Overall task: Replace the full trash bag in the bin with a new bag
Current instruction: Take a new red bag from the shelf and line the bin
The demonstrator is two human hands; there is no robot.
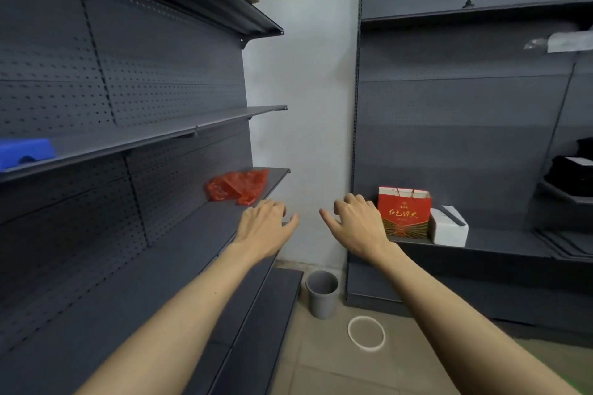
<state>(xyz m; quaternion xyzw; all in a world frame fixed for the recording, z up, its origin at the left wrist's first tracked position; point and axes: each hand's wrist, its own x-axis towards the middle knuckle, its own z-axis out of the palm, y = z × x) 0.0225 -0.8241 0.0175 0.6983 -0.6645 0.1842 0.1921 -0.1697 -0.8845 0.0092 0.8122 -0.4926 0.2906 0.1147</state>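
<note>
A crumpled red plastic bag (236, 190) lies on the left shelf (276, 178); just beside it hovers the left hand (264, 223), fingers loosely spread, holding nothing. The right hand (354, 221) matches it, empty; the grey bin (321, 293) stands on the floor below, a white ring (366, 334) near it.

Head view, looking forward and down

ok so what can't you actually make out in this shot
All in the head view:
- Small grey plastic bin: its floor is hidden by its own wall.
- Crumpled red plastic bag: contents hidden by its folds.
- Red paper gift bag: print too blurred to read.
- Blue plastic block: cut off by the left edge.
</note>
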